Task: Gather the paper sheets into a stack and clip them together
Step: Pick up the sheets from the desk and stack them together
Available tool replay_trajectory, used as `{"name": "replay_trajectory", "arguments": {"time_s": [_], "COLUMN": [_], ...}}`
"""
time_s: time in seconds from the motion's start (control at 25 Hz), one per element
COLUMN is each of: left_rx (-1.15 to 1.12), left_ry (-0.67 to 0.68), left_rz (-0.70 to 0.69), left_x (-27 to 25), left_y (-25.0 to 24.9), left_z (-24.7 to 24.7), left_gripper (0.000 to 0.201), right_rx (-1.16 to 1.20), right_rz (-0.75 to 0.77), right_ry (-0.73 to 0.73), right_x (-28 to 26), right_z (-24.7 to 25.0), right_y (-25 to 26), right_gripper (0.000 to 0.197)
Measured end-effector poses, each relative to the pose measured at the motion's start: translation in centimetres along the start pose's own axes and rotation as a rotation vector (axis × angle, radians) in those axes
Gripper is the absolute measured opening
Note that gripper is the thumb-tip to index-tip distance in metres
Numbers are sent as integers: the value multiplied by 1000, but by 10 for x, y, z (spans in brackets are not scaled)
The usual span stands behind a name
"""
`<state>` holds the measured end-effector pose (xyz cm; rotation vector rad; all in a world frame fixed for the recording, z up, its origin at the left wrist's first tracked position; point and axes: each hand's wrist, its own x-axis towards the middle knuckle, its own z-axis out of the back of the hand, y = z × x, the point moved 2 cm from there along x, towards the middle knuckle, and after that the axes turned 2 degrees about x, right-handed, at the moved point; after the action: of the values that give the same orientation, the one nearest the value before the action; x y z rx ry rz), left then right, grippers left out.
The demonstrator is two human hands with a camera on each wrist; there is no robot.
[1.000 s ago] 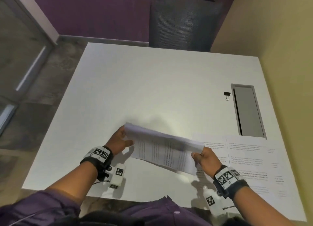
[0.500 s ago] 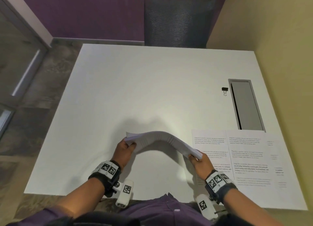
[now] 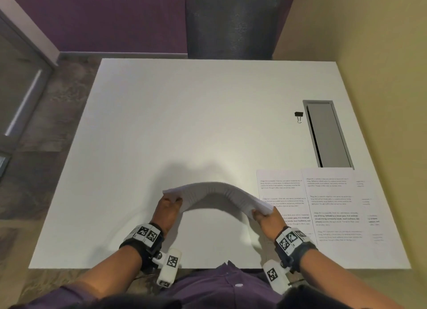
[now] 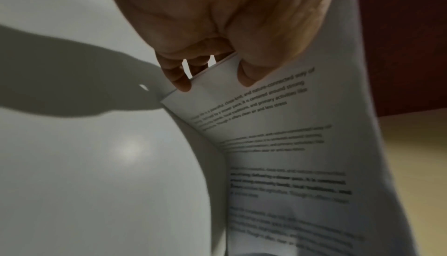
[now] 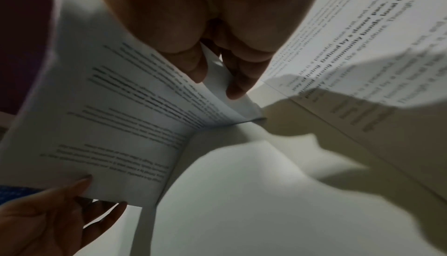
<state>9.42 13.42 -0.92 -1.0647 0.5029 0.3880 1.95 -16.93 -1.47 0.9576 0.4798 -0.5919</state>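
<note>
A small stack of printed paper sheets point(image 3: 215, 190) arches upward above the white table point(image 3: 184, 123), held at both ends. My left hand point(image 3: 169, 204) pinches its left end, thumb under and fingers behind the sheets point(image 4: 266, 126). My right hand point(image 3: 265, 216) pinches the right end, the sheets point(image 5: 121, 116) curving away from it. Several more printed sheets point(image 3: 328, 207) lie flat and overlapping at the table's front right. A black binder clip point(image 3: 298, 116) lies alone further back on the right.
A grey recessed cable tray point(image 3: 328, 135) is set into the table just right of the clip. A dark mesh chair point(image 3: 233, 21) stands beyond the far edge. A yellow wall point(image 3: 381, 77) runs along the right side.
The held sheets went from lying tilted and nearly flat to bowing up in an arch. Both hands moved closer to each other and toward my body.
</note>
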Motion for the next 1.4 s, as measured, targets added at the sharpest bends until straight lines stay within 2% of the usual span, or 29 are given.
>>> {"name": "replay_trajectory", "arguments": {"time_s": [0.16, 0.36, 0.52, 0.64, 0.72, 0.8, 0.84, 0.92, 0.96, 1.04, 1.08, 1.12, 1.2, 1.28, 1.32, 1.36, 1.4], "left_rx": [44, 167, 193, 248, 312, 397, 445, 508, 532, 586, 618, 640, 642, 594, 551, 502, 434], "left_ry": [28, 108, 125, 183, 220, 229, 227, 241, 256, 290, 304, 312, 237, -38, -177, -250, -232], "left_rz": [-30, -108, -245, -362, -453, -553, -601, -668, -687, -737, -758, -763, -777, -790, -740, -633, -490], "left_x": [-4, -12, -21, -30, -33, -38, -41, -53, -60, -76, -83, -91, -108, -122, -125, -128, -130], "left_y": [2, -3, -29, -65, -85, -104, -113, -134, -144, -162, -171, -180, -193, -199, -196, -193, -186], "left_z": [-2, -5, -8, -16, -28, -39, -44, -64, -74, -99, -114, -128, -157, -180, -190, -197, -205], "left_gripper": [22, 17, 13, 20, 29, 27, 24, 26, 27, 23, 20, 19, 21, 19, 26, 46, 70], "right_rx": [-21, 55, 83, 122, 285, 463, 463, 175, -36, -294, -310, -288, -194, -39, 28, 79, 150], "right_rz": [62, -31, 19, 66, 92, 115, 143, 260, 348, 494, 533, 555, 550, 520, 496, 443, 384], "right_ry": [21, 20, -13, -41, -156, -337, -400, -405, -347, -169, -96, -61, -84, -108, -107, -108, -100], "right_x": [-13, -37, -57, -69, -76, -80, -80, -80, -79, -79, -81, -83, -81, -76, -72, -66, -60], "right_z": [0, 7, 42, 77, 100, 125, 136, 160, 166, 175, 182, 189, 205, 224, 232, 237, 244], "right_y": [7, -10, -10, -13, -23, -35, -39, -48, -49, -49, -51, -57, -74, -93, -103, -111, -118], "right_gripper": [32, 10, 14, 7, 20, 47, 61, 77, 70, 35, 22, 20, 22, 22, 22, 20, 18]}}
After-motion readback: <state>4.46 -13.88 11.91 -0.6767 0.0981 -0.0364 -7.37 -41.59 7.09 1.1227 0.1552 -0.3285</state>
